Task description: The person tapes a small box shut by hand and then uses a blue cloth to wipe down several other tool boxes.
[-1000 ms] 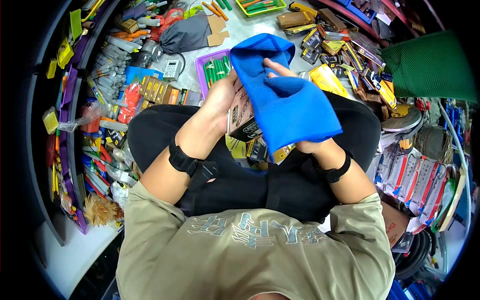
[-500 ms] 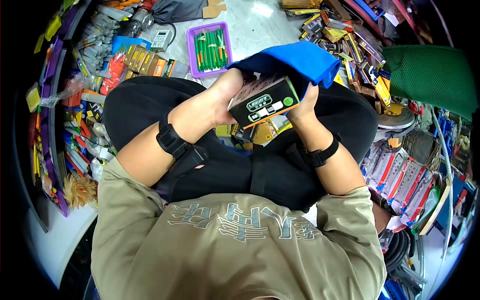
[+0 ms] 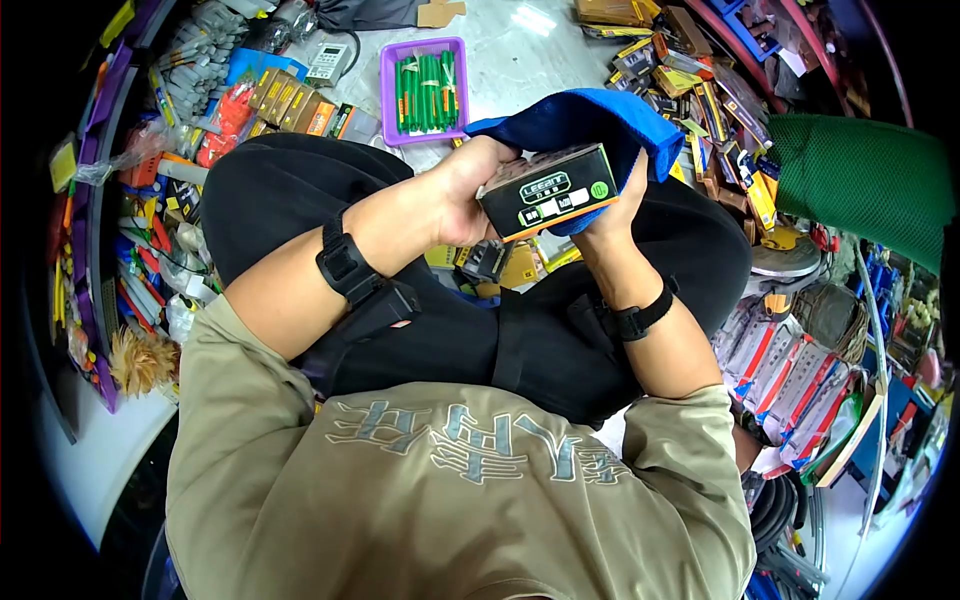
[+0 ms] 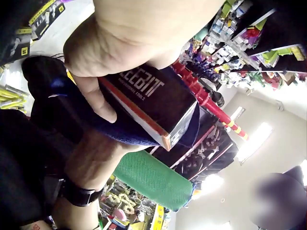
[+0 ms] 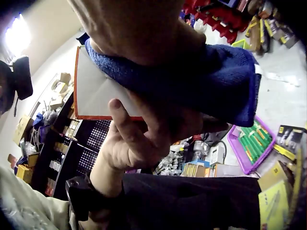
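Note:
A black carton with white lettering and an orange edge [image 3: 545,195] is held up over the person's lap. The left hand [image 3: 470,185] grips it from the left side, and the left wrist view shows a finger and palm on the printed carton [image 4: 148,103]. A blue cloth [image 3: 595,112] drapes over the carton's far side and right end. The right hand [image 3: 618,212] holds this cloth against the carton, its fingers mostly covered. In the right wrist view the cloth [image 5: 223,81] hangs from the right hand, beside the left hand's fingers [image 5: 125,127] and the carton's plain pale face [image 5: 93,91].
A purple basket [image 3: 386,100] of green-wrapped tools stands on the grey floor ahead. Piled boxes [image 3: 700,120] lie at the right, near a green mesh roll [image 3: 860,185]. Packaged tools and small cartons [image 3: 290,100] crowd the left, beside a dark shelf.
The cloth has shifted from hanging over the carton's front to its far side and right end, exposing the lettered end. Lately the carton has moved slightly right and up in view.

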Tool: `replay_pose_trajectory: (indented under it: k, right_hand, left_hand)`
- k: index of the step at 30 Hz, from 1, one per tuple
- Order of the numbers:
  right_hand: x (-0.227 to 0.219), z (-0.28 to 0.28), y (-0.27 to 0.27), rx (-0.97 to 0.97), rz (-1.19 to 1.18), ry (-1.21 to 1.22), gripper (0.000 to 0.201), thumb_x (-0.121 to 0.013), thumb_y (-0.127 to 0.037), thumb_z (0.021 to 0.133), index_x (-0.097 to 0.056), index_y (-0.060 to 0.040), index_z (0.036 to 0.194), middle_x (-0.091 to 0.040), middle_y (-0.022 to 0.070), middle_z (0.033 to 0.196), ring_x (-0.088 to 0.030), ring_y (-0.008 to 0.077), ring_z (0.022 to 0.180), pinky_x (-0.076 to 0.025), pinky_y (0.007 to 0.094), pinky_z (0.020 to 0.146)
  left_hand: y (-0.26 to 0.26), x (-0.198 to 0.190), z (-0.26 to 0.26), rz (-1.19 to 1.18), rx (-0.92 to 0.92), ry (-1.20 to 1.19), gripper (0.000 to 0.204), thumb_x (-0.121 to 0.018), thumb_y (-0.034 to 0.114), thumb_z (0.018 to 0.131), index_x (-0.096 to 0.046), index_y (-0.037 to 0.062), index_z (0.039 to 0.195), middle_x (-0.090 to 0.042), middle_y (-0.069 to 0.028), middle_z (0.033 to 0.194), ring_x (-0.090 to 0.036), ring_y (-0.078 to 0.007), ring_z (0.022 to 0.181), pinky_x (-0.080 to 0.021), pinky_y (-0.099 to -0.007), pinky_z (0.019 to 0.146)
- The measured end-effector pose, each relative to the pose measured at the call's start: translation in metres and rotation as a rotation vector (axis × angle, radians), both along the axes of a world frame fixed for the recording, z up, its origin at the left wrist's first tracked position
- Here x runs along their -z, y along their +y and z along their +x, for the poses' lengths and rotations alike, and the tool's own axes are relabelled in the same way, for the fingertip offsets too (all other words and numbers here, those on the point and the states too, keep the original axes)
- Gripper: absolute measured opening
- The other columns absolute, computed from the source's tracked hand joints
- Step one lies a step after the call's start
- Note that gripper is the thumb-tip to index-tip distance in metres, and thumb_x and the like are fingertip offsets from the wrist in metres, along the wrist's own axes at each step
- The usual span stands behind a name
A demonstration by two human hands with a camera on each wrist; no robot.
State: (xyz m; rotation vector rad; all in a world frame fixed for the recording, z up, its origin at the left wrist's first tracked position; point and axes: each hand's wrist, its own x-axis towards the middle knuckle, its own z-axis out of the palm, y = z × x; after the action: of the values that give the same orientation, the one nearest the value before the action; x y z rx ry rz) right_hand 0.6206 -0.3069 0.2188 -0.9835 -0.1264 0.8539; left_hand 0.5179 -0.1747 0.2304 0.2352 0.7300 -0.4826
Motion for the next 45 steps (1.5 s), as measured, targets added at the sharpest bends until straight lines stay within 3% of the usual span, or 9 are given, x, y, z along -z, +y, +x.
replay_pose_trajectory:
  k: [10,12,17,23,27,28,29,39,45]
  right_hand:
    - [0.000,0.000,-0.001,-0.024,0.012,-0.011,0.068,-0.031,-0.060,0.104,-0.058,-0.0026,0.128,-0.067,0.0155,0.119,-0.069,0.0277,0.104,-0.057,0.0391,0.091]
    - [-0.008,-0.004,0.001,0.074,-0.031,-0.057,0.070,-0.026,-0.059,0.101,-0.056,-0.0060,0.134,-0.065,0.0181,0.124,-0.066,0.0347,0.110,-0.055,0.0491,0.097]
    - [-0.004,0.017,-0.017,-0.256,0.540,0.087,0.072,-0.027,-0.059,0.102,-0.051,-0.0045,0.141,-0.062,0.0173,0.132,-0.063,0.0344,0.116,-0.048,0.0505,0.105]
    - [-0.028,0.013,-0.032,-0.410,0.470,0.129,0.070,-0.028,-0.058,0.102,-0.051,-0.0050,0.142,-0.062,0.0169,0.133,-0.063,0.0341,0.117,-0.048,0.0505,0.106]
    - [-0.030,-0.014,-0.013,-0.556,0.431,0.174,0.069,-0.029,-0.058,0.102,-0.050,-0.0052,0.142,-0.061,0.0167,0.133,-0.062,0.0340,0.117,-0.048,0.0505,0.106]
    - [-0.030,-0.029,-0.002,-0.633,0.427,0.196,0.069,-0.030,-0.058,0.102,-0.050,-0.0053,0.142,-0.061,0.0166,0.133,-0.062,0.0339,0.118,-0.048,0.0505,0.106]
    - [-0.033,-0.037,-0.001,-0.673,0.420,0.200,0.069,-0.030,-0.058,0.102,-0.050,-0.0054,0.143,-0.061,0.0166,0.134,-0.062,0.0339,0.118,-0.047,0.0505,0.106]
    - [-0.052,-0.114,0.019,-0.976,0.375,0.241,0.067,-0.032,-0.056,0.102,-0.049,-0.0061,0.144,-0.061,0.0160,0.135,-0.061,0.0334,0.119,-0.047,0.0505,0.107]
    - [-0.054,-0.143,0.027,-1.041,0.336,0.244,0.066,-0.033,-0.055,0.103,-0.048,-0.0065,0.144,-0.060,0.0156,0.135,-0.061,0.0332,0.120,-0.046,0.0506,0.107]
  left_hand:
    - [0.000,-0.008,-0.001,0.061,0.025,-0.011,0.048,-0.023,0.035,0.108,-0.060,0.0108,0.128,-0.071,-0.0133,0.109,-0.071,-0.0261,0.092,-0.061,-0.0421,0.068]
    - [-0.001,-0.011,-0.001,0.090,0.060,-0.075,0.049,-0.022,0.036,0.108,-0.058,0.0112,0.131,-0.070,-0.0135,0.114,-0.070,-0.0259,0.097,-0.061,-0.0432,0.069]
    - [0.012,-0.063,-0.025,0.346,0.065,-0.330,0.064,-0.024,0.057,0.106,-0.048,0.0098,0.142,-0.064,-0.0137,0.128,-0.070,-0.0290,0.103,-0.060,-0.0453,0.077]
    - [0.011,-0.121,-0.127,1.166,-0.032,-0.427,0.072,-0.045,0.064,0.101,-0.055,0.0005,0.133,-0.063,-0.0132,0.128,-0.070,-0.0247,0.105,-0.055,-0.0328,0.077]
    - [-0.007,-0.147,-0.223,1.587,-0.189,-0.137,0.052,-0.081,0.040,0.087,-0.062,-0.0023,0.112,-0.071,-0.0107,0.105,-0.067,-0.0205,0.096,-0.052,-0.0318,0.080]
    - [-0.025,-0.154,-0.261,2.239,-0.081,0.093,0.049,-0.090,0.034,0.074,-0.065,0.0000,0.098,-0.068,-0.0099,0.096,-0.065,-0.0237,0.090,-0.051,-0.0336,0.078]
    - [-0.035,-0.151,-0.278,2.473,-0.098,0.137,0.050,-0.093,0.036,0.064,-0.066,0.0026,0.090,-0.062,-0.0093,0.091,-0.062,-0.0277,0.086,-0.050,-0.0352,0.078]
    - [-0.130,-0.126,-0.350,2.682,-0.499,0.149,0.045,-0.094,0.030,0.061,-0.067,0.0067,0.089,-0.059,-0.0066,0.091,-0.058,-0.0238,0.075,-0.048,-0.0346,0.063]
    - [-0.144,-0.101,-0.373,2.505,-0.279,0.110,0.037,-0.082,0.030,0.069,-0.055,0.0090,0.083,-0.051,-0.0058,0.086,-0.060,-0.0242,0.079,-0.050,-0.0377,0.066]
